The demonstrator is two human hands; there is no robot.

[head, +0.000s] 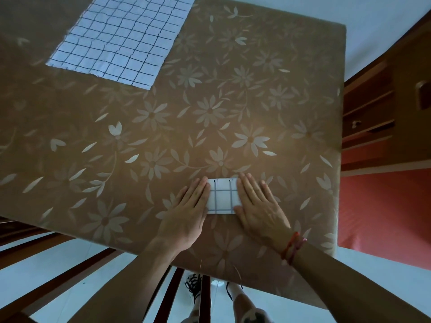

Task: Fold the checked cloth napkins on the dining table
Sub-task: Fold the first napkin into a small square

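Near the table's (233, 113) front edge we press a folded napkin (222, 197) between left hand (189, 206) and right hand (258, 203), fingers (200, 187) straight and flat. A second napkin (121, 40) lies unfolded at the far side; we judge the task about half done.

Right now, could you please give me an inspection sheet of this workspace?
Surface: dining table under a brown floral cloth that lies flat.
Job's things: folded napkin near the table's near edge, a small rectangle; unfolded napkin spread flat at the far left, partly out of frame.
Clutter: nothing seen.
Grippers: left hand flat, fingers straight, on the folded napkin's left edge; right hand flat, on its right edge.
Cables: nothing seen.
Surroundings: wooden chair at the near left edge; wooden cabinet to the right; pale floor; red cords on the right wrist.
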